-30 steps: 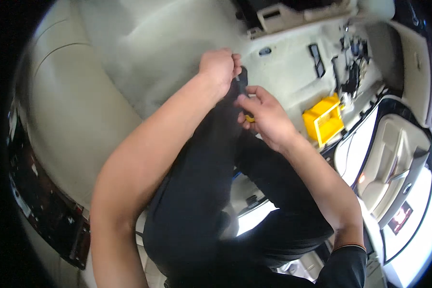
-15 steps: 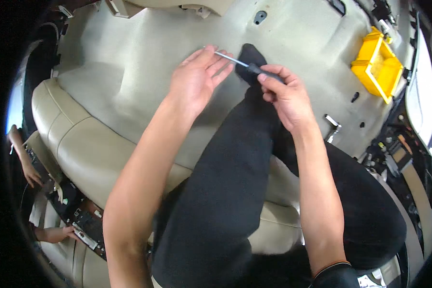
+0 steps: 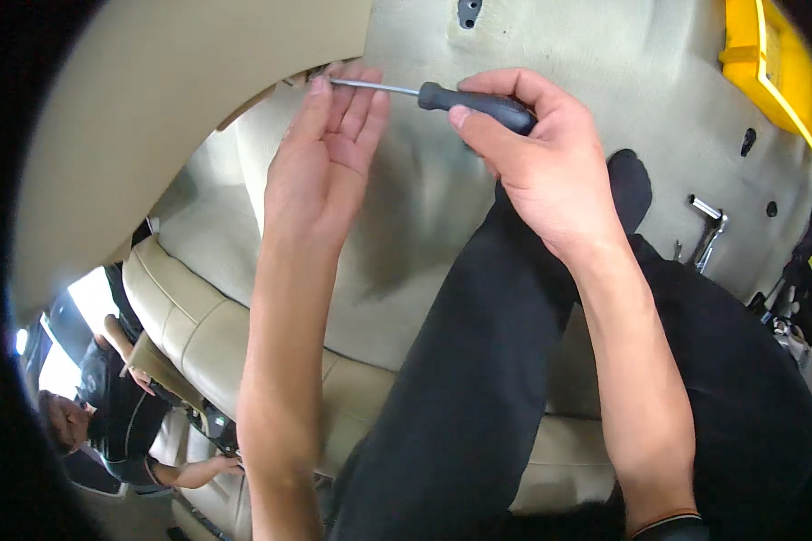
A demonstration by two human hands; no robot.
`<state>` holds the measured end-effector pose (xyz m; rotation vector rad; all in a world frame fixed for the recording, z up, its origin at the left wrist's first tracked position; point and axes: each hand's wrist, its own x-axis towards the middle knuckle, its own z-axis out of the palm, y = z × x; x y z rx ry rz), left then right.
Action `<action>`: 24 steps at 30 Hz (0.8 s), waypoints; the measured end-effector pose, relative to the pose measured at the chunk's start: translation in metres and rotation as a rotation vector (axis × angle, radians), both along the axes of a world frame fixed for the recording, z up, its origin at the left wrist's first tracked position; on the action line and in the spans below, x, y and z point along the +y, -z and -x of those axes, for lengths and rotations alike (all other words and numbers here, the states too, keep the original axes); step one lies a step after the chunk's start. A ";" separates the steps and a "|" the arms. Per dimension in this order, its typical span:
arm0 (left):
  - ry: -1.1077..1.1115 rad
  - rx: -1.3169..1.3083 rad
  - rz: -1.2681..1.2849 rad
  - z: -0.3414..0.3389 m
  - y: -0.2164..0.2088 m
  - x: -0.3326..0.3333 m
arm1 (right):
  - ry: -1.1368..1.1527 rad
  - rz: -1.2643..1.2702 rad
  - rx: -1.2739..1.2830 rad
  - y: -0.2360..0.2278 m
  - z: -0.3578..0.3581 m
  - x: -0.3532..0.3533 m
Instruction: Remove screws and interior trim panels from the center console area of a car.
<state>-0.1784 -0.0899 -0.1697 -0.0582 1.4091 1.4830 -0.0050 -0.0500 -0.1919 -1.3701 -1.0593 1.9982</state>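
My right hand (image 3: 555, 167) is wrapped round the dark handle of a screwdriver (image 3: 489, 106), whose thin metal shaft points left. At the shaft's far end my left hand (image 3: 320, 171) is open with its palm up. The left fingers stretch out behind the shaft, and the left thumb lies close to the tip. Both the tip and the left fingertips are right by the curved lower edge of a large beige panel (image 3: 198, 63). What the tip meets there is too small to make out.
Pale car floor lining (image 3: 406, 207) spreads below my hands, with a yellow bin (image 3: 740, 59) at far right. A ratchet wrench (image 3: 713, 230) lies beside my dark-trousered leg. A beige seat cushion (image 3: 194, 307) runs along the left. Another person (image 3: 126, 406) works at lower left.
My view has shifted left and closer to the beige panel, which now fills the upper left. My hands and the screwdriver have moved up to the panel's edge. The shaft lies more level.
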 end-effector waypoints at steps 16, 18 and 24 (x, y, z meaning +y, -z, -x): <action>0.055 -0.144 -0.113 0.009 0.005 -0.011 | 0.031 -0.032 0.078 0.022 -0.002 -0.006; 0.060 -0.213 -0.144 0.013 0.011 -0.013 | 0.035 -0.005 0.096 0.023 -0.003 -0.006; 0.040 -0.350 -0.173 0.011 0.014 -0.013 | 0.071 0.019 0.143 0.031 -0.005 -0.012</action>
